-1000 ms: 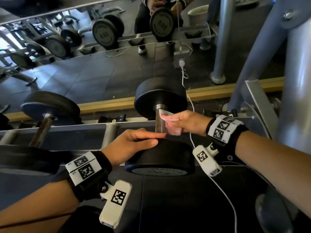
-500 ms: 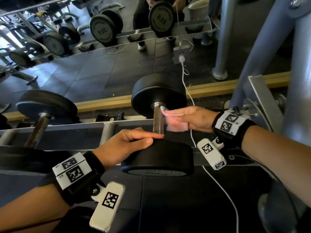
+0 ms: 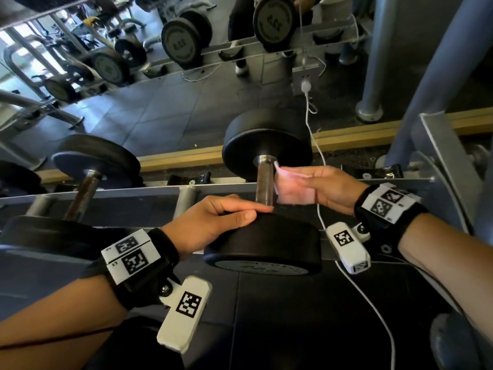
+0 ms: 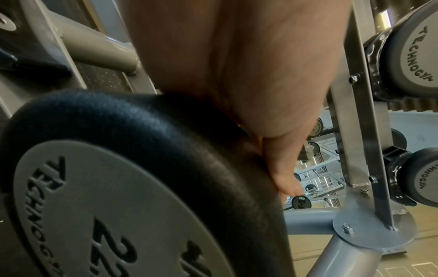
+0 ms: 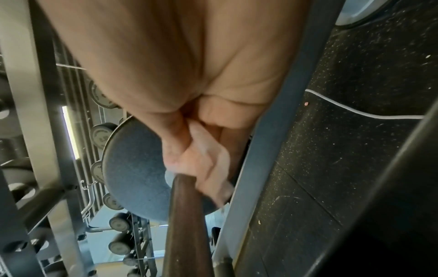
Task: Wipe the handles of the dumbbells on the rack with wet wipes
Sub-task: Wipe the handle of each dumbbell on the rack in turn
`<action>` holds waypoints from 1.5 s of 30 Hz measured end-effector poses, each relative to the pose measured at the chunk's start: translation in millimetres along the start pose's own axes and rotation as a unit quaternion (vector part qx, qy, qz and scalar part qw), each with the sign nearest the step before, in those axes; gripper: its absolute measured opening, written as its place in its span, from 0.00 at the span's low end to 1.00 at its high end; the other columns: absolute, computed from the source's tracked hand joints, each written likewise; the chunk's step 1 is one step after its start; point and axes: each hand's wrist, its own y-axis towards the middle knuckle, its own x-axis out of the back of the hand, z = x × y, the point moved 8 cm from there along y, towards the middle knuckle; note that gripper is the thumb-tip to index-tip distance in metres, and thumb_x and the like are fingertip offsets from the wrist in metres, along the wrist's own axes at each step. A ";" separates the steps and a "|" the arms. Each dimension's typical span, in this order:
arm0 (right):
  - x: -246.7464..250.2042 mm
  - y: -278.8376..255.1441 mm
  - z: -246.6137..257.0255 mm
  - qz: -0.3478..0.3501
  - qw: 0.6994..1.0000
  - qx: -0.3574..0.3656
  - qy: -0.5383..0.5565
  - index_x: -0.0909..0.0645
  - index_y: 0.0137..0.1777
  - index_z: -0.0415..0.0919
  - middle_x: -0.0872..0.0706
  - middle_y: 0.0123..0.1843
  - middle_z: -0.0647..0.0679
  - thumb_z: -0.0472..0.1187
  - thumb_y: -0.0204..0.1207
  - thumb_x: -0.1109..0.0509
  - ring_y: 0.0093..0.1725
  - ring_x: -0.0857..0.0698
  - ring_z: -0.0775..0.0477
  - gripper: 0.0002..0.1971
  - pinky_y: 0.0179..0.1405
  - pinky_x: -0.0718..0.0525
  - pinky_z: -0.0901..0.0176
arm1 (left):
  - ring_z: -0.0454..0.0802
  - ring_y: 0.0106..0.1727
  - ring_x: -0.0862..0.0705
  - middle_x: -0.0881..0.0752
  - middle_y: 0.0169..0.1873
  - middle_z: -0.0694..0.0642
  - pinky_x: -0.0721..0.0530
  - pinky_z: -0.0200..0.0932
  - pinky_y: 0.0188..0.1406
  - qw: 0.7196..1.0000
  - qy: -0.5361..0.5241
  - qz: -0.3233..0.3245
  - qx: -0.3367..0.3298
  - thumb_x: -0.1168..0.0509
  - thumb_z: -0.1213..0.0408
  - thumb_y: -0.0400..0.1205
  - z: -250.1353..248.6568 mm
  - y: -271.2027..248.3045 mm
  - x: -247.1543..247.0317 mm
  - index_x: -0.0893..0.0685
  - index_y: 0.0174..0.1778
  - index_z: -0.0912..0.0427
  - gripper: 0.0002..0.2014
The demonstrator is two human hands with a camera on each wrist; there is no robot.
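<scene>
Right hand (image 3: 330, 189) pinches the wet wipe (image 3: 292, 188) just beside the right side of the dumbbell handle (image 3: 264, 182), whether touching is unclear. Left hand (image 3: 213, 222) lies flat, fingers straight, on the near weight head (image 3: 266, 244), dumbbell resting across the rack (image 3: 160, 189).

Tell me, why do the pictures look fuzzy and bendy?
Head view: the wide lens bends the grey metal rack rail. Right wrist view: the pale pink wet wipe smears with motion against the brown metal handle. Left wrist view: the left hand sits too close, soft and blurry.
</scene>
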 end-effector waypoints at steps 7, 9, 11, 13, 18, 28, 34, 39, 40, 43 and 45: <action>-21.8 -3.7 -19.3 0.087 0.995 -0.042 -0.017 0.16 0.67 0.50 0.11 0.65 0.47 0.39 0.81 0.34 0.67 0.15 0.45 0.17 0.56 0.13 0.60 | 0.42 0.54 0.13 0.13 0.49 0.42 0.17 0.34 0.53 1.000 -0.008 -0.001 -0.004 0.36 0.56 0.82 0.7 0.4 -0.2 0.12 0.65 0.50 0.17; -26.9 -10.0 -27.0 0.139 0.987 -0.070 -0.032 0.16 0.69 0.44 0.14 0.69 0.44 0.42 0.82 0.32 0.71 0.17 0.44 0.16 0.65 0.15 0.53 | 0.42 0.54 0.13 0.14 0.49 0.42 0.18 0.34 0.53 1.000 -0.006 0.003 -0.003 0.37 0.56 0.82 0.6 0.1 -0.1 0.12 0.66 0.49 0.17; -28.0 -14.0 -30.1 0.174 0.979 -0.097 -0.042 0.17 0.70 0.41 0.16 0.71 0.42 0.45 0.80 0.29 0.72 0.18 0.44 0.19 0.70 0.18 0.50 | 0.43 0.55 0.14 0.14 0.51 0.43 0.18 0.34 0.53 1.000 0.001 0.008 -0.001 0.37 0.55 0.83 1.1 0.3 -0.3 0.12 0.66 0.47 0.17; -21.8 -12.1 -25.4 0.165 0.981 -0.100 -0.016 0.18 0.70 0.37 0.17 0.72 0.39 0.40 0.80 0.31 0.72 0.18 0.44 0.19 0.68 0.16 0.54 | 0.44 0.56 0.14 0.14 0.51 0.43 0.18 0.34 0.54 1.000 0.002 0.008 0.000 0.37 0.55 0.83 1.0 0.6 0.0 0.12 0.66 0.47 0.17; 13.6 9.2 -8.5 -0.011 0.998 -0.061 -0.008 0.17 0.65 0.43 0.15 0.68 0.36 0.35 0.82 0.36 0.63 0.12 0.42 0.15 0.60 0.12 0.50 | 0.44 0.56 0.14 0.14 0.51 0.43 0.18 0.35 0.55 1.000 0.007 0.011 0.001 0.37 0.54 0.82 -0.5 0.6 -1.2 0.12 0.64 0.44 0.16; -22.9 7.2 -19.2 0.142 0.980 -0.140 -0.008 0.24 0.73 0.30 0.13 0.63 0.36 0.37 0.81 0.37 0.59 0.12 0.45 0.21 0.59 0.14 0.53 | 0.40 0.55 0.14 0.14 0.51 0.41 0.18 0.33 0.54 1.000 -0.006 0.013 -0.005 0.37 0.55 0.82 1.4 2.3 -0.2 0.14 0.68 0.52 0.19; -28.3 -3.0 -19.5 0.204 0.958 -0.195 -0.041 0.24 0.73 0.28 0.19 0.60 0.27 0.37 0.86 0.42 0.53 0.16 0.41 0.19 0.59 0.16 0.52 | 0.40 0.57 0.14 0.14 0.52 0.39 0.19 0.32 0.56 1.000 0.004 0.018 -0.008 0.37 0.55 0.84 1.0 2.9 0.3 0.13 0.68 0.48 0.17; -19.9 23.6 -2.0 0.114 0.982 -0.150 -0.002 0.39 0.80 0.20 0.22 0.62 0.23 0.33 0.76 0.38 0.61 0.20 0.32 0.33 0.58 0.13 0.52 | 0.41 0.55 0.14 0.14 0.51 0.41 0.19 0.34 0.55 1.000 0.002 0.014 -0.002 0.36 0.55 0.83 1.9 3.2 0.5 0.13 0.67 0.49 0.17; -22.0 25.6 -3.4 0.116 0.981 -0.153 0.003 0.40 0.80 0.20 0.24 0.64 0.23 0.33 0.76 0.38 0.63 0.22 0.32 0.33 0.59 0.14 0.52 | 0.40 0.55 0.14 0.14 0.50 0.39 0.19 0.33 0.55 1.000 0.000 0.015 -0.004 0.37 0.55 0.83 1.1 3.3 0.0 0.13 0.67 0.49 0.18; -30.9 18.5 -17.7 0.169 0.967 -0.189 -0.004 0.30 0.72 0.19 0.20 0.57 0.28 0.37 0.74 0.27 0.57 0.18 0.40 0.31 0.56 0.12 0.54 | 0.38 0.56 0.14 0.14 0.51 0.36 0.19 0.33 0.57 1.000 0.000 0.021 -0.014 0.37 0.56 0.83 -0.9 2.9 -1.3 0.14 0.67 0.50 0.17; -32.3 10.2 -27.8 0.199 0.957 -0.209 -0.030 0.24 0.66 0.22 0.19 0.55 0.32 0.43 0.72 0.20 0.54 0.19 0.40 0.31 0.60 0.18 0.51 | 0.38 0.58 0.14 0.13 0.52 0.37 0.19 0.33 0.57 1.000 -0.002 0.022 -0.017 0.37 0.56 0.83 -1.6 3.2 -1.3 0.14 0.67 0.50 0.17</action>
